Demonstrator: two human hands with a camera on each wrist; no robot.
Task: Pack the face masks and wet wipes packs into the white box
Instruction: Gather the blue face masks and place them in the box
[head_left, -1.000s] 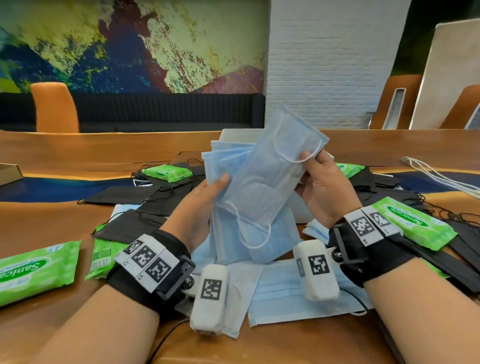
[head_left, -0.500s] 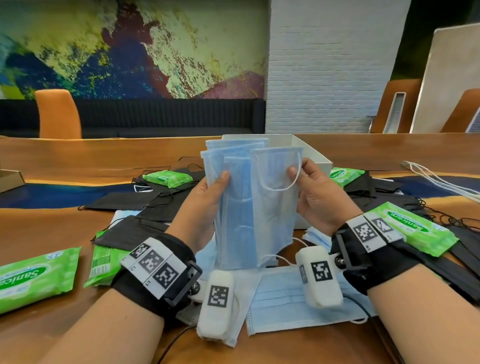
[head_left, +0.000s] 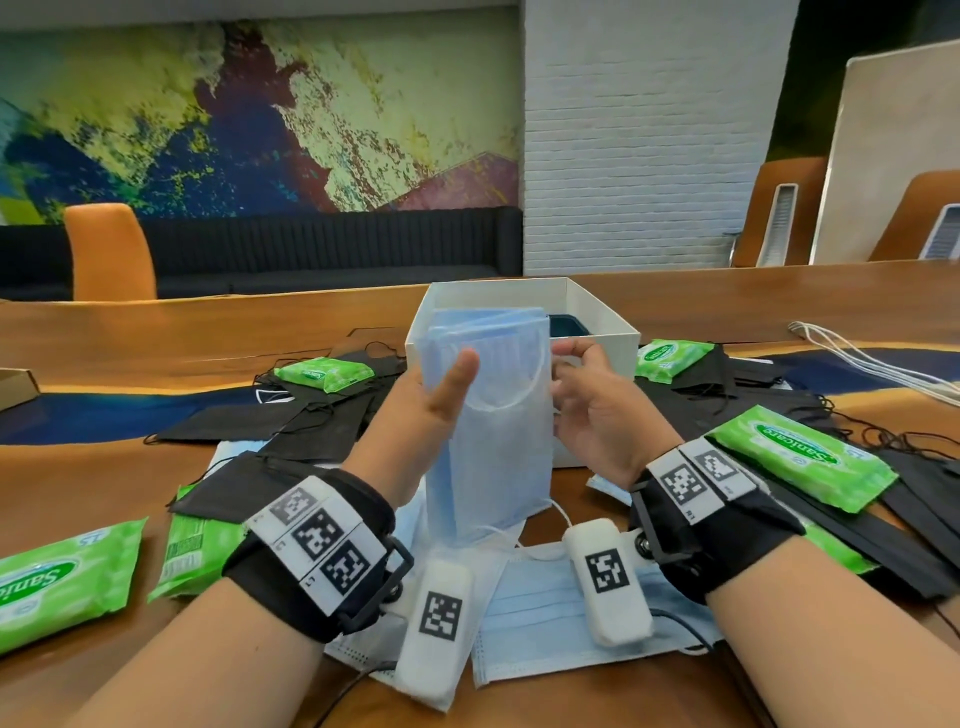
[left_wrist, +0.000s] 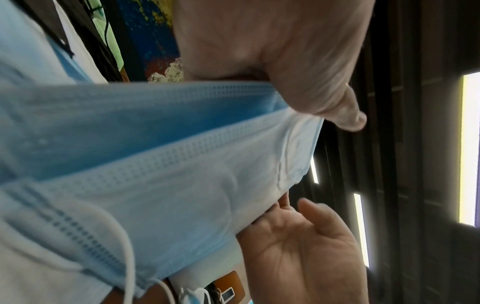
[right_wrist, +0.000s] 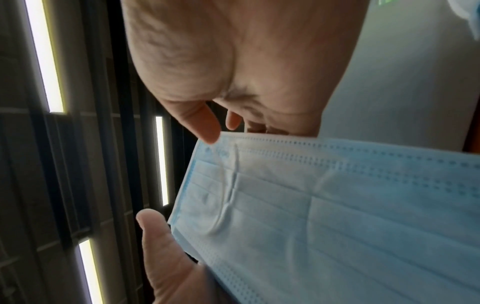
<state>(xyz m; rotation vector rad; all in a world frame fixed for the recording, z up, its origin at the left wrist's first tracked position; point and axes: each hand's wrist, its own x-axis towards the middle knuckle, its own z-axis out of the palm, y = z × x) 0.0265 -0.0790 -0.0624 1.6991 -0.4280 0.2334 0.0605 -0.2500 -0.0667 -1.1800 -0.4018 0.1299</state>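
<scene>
**Blue masks held upright in front of the white box**

The left hand (head_left: 415, 410) grips a stack of pale blue pleated face masks (head_left: 493, 415), thumb pressed across the front and the fingers behind, holding it upright on end above the bench. The right hand (head_left: 597, 415) sits at the stack's right edge with its fingers loosely curled; in the right wrist view its thumb tip touches the corner of the front mask, but whether it actually pinches the stack cannot be told. White ear loops hang from the stack's lower end.

Directly behind the stack stands the open white cardboard box (head_left: 597, 322), with something dark lying inside it. Under the wrists, more blue masks (head_left: 550, 623) lie flat on the wooden bench (head_left: 104, 478). Black face masks (head_left: 311, 415) are spread on both sides of the box. Green wet wipes packs lie among them: one at far left (head_left: 57, 582), one just beside it (head_left: 197, 551), one behind left (head_left: 324, 373), one right of the box (head_left: 670, 358), and one near the right wrist (head_left: 800, 457).
</scene>
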